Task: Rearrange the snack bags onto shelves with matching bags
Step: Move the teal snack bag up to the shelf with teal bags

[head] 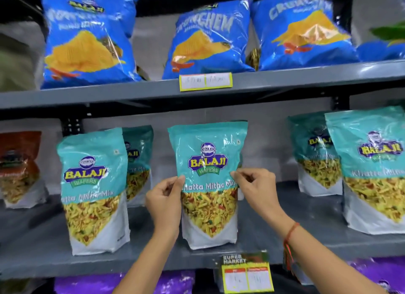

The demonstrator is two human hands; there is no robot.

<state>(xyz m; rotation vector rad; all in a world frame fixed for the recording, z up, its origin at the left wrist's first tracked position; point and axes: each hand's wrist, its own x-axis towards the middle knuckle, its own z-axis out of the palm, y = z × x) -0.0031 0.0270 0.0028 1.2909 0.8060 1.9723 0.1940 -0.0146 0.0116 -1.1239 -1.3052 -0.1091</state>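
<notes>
Both hands pinch a teal-and-white glossy plastic stand-up pouch of Khatta Mitha mix (209, 184) at mid-height: left hand (164, 202) w/ thumb and fingertips on its left edge, right hand (256, 190) on its right edge, a red thread band at that wrist. The pouch stands upright on the grey metal middle shelf (153, 258), between the hands, base on the board.

Matching teal pouches sit either side: one just left of the left hand (94, 190), a pair well right of the right hand (370, 168). Blue crinkly chip bags (210, 39) line the shelf above the hands; purple bags (122, 282) show below the forearms.

Risks, judged: the grip is light and on slick film, so letting go unevenly could tip the tall pouch fwd off the shelf lip. A sideways nudge by the left hand may knock the neighbouring pouch over. Base looks close to the front edge, so pushing it back seems wise.
</notes>
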